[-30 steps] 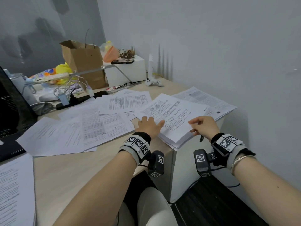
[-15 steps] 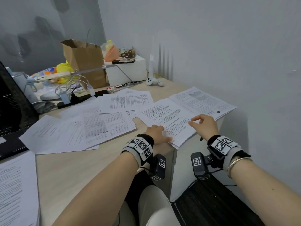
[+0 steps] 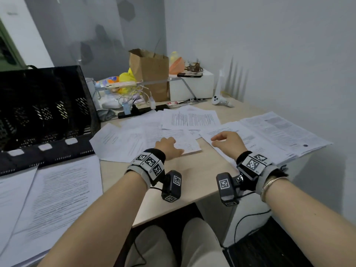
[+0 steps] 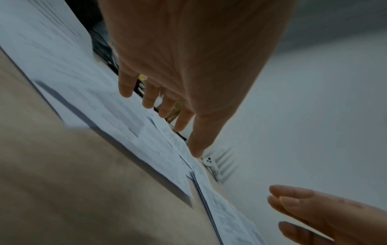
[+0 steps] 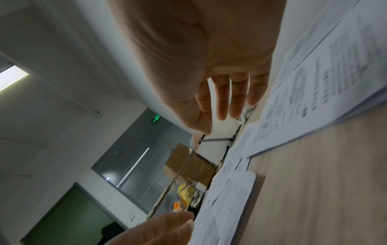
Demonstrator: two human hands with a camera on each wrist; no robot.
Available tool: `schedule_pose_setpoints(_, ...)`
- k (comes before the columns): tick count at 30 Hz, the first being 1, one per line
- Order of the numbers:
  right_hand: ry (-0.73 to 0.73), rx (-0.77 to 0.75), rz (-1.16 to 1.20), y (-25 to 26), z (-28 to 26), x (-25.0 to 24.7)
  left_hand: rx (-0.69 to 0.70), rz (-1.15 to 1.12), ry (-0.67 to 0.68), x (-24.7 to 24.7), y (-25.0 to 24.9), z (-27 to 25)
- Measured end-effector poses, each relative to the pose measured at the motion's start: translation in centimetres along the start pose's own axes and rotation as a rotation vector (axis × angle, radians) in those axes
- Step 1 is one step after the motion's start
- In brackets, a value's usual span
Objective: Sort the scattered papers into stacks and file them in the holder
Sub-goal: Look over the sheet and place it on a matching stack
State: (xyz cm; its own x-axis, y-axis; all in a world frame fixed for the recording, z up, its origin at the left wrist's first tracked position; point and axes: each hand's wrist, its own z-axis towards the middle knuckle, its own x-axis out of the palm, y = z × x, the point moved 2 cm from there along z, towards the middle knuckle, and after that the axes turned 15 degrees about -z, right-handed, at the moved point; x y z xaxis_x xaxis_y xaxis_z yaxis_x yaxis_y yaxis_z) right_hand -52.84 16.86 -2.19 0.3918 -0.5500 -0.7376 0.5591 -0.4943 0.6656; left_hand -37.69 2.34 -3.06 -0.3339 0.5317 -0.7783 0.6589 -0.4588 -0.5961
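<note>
early stage: papers (image 3: 134,139) lie scattered mid counter (image 3: 194,176), one stack (image 3: 285,132) at right, holder (image 3: 44,105) at left looks unfilled. left hand (image 3: 167,146) flat on a sheet, fingers straight; right hand (image 3: 228,144) hovers, fingers loose, empty. sorting and filing mostly left.

The light over my desk (image 3: 192,170) is soft and even, a little dim, with only weak shadows under the papers (image 3: 134,143). The head view bends at its edges. Both wrist views are darker and smeared by motion blur; my left hand (image 4: 188,58) and my right hand (image 5: 199,49) fill them, out of focus. 1 ceiling lamp (image 5: 12,77) glows bright.
</note>
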Motion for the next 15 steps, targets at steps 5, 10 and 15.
schedule_pose_setpoints(5, 0.194, -0.069, -0.066, 3.7, 0.7, 4.6, -0.128, 0.002, -0.084, -3.9, 4.9, -0.8)
schedule_pose_setpoints(10, 0.322, -0.07, -0.167, 5.7, 1.3, 7.9, -0.266, -0.007, -0.183, -7.1, 9.9, -1.3)
schedule_pose_setpoints(15, 0.376, 0.037, -0.286, 5.2, 2.7, 9.0, -0.215, -0.091, -0.169, -7.2, 11.5, -1.3)
